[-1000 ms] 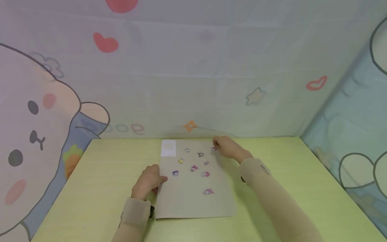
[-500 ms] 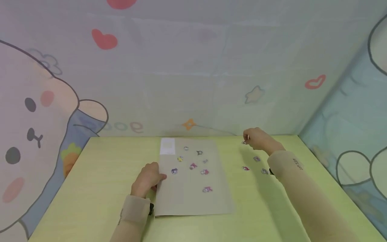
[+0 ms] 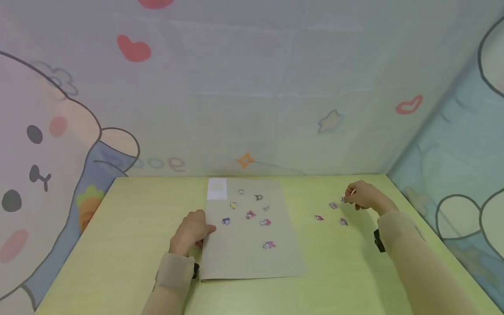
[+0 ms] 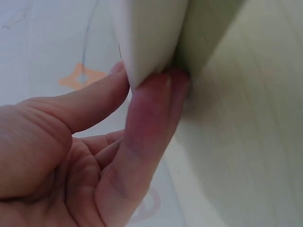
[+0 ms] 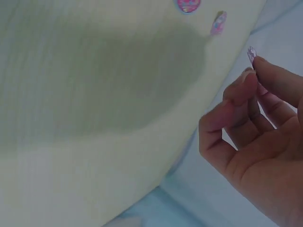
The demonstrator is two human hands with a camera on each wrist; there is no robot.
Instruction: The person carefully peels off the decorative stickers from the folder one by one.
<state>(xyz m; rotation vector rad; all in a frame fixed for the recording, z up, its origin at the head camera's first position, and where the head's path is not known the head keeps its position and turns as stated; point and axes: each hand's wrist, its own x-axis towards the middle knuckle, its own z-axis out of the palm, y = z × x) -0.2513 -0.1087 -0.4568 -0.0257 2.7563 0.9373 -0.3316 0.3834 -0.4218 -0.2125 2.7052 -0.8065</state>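
A flat beige paper piece lies on the table, with several small cartoon stickers such as a pink one spread over its upper part. My left hand pinches its left edge, thumb on top; in the left wrist view the fingers are tucked under the paper's thick edge. Off to the right, my right hand holds a small sticker between thumb and index finger, raised above the table. Below and left of that hand lie loose stickers, among them a red-pink one and another.
A white label marks the paper's top left corner. The pale yellow table ends at the back against a printed cloth backdrop. Another cloth hangs along the right side.
My right hand has moved from the paper's upper right corner out to the right, past the loose stickers, with a small sticker still pinched. My left hand stays at the paper's left edge.
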